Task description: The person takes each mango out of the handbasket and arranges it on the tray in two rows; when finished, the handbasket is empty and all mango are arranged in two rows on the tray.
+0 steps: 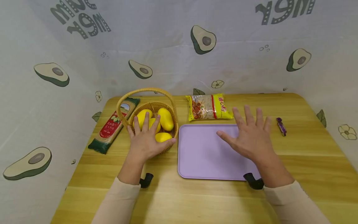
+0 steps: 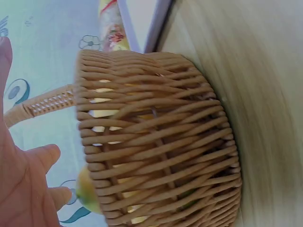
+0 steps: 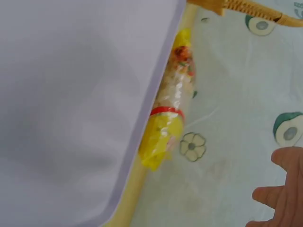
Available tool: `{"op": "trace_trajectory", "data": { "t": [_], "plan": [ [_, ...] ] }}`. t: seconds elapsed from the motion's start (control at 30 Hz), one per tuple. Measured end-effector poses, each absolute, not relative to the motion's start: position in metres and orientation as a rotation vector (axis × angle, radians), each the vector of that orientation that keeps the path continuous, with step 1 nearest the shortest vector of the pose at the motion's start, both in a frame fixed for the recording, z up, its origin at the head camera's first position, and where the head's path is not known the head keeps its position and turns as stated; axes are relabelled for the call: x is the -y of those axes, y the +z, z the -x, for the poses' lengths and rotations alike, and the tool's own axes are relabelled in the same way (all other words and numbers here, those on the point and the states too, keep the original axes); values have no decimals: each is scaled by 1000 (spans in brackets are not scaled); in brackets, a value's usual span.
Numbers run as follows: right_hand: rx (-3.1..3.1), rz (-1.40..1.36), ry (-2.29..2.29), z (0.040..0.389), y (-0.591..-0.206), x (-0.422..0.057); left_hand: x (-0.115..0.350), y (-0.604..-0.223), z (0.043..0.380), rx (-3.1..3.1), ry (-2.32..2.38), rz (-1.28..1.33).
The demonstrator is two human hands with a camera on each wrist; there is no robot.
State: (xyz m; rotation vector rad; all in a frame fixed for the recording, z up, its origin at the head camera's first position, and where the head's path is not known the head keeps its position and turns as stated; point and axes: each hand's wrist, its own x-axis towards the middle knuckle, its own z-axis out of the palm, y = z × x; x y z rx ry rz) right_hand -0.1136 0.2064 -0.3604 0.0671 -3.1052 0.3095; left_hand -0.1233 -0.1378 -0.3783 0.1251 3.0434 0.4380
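Observation:
My left hand (image 1: 145, 143) is spread above the front of a wicker basket (image 1: 176, 126), its fingers straight and holding nothing. Several yellow mangoes (image 1: 166, 119) lie inside the basket, partly hidden by that hand. In the left wrist view the woven side of the basket (image 2: 156, 142) fills the middle, with the palm to its left. My right hand (image 1: 253, 140), fingers spread and holding nothing, hovers over the right part of a lilac tray (image 1: 201, 155). The right wrist view shows the tray's surface (image 3: 71, 104) and some fingertips (image 3: 270, 195) at the lower right.
A green-ended pasta packet (image 1: 110, 128) lies left of the basket, partly behind its handle (image 1: 145, 89). Behind the tray is a yellow-edged food packet (image 1: 208, 107). A purple-wrapped candy (image 1: 281, 127) lies at the right on the wooden table (image 1: 190, 202). Avocado-printed cloth (image 1: 173, 31) hangs around the table.

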Motion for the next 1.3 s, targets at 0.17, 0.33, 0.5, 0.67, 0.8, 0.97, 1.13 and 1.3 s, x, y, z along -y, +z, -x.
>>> {"op": "trace_trajectory", "data": {
  "t": [0.17,0.33,0.5,0.67,0.8,0.97,1.13,1.3],
  "plan": [
    [3044,-175,369,109,-349,-193,139,-376,116,-3093,517,-114],
    [2961,-334,389,102,-343,-177,141,-384,107,-3261,781,-89],
    [2870,-455,477,96,-346,-158,141,-404,100,-3381,1214,43],
    [2819,-554,588,92,-361,-137,142,-424,95,-3272,1713,331],
    [2799,-627,648,90,-375,-118,139,-437,94,-3069,2060,559],
    [2766,-701,730,89,-388,-93,140,-445,99,-2730,2344,747],
    [2754,-732,833,92,-393,-69,142,-450,108,-2454,2517,865],
    [2754,-742,956,101,-393,-47,141,-456,114,-2260,2673,930]
  ]
}}
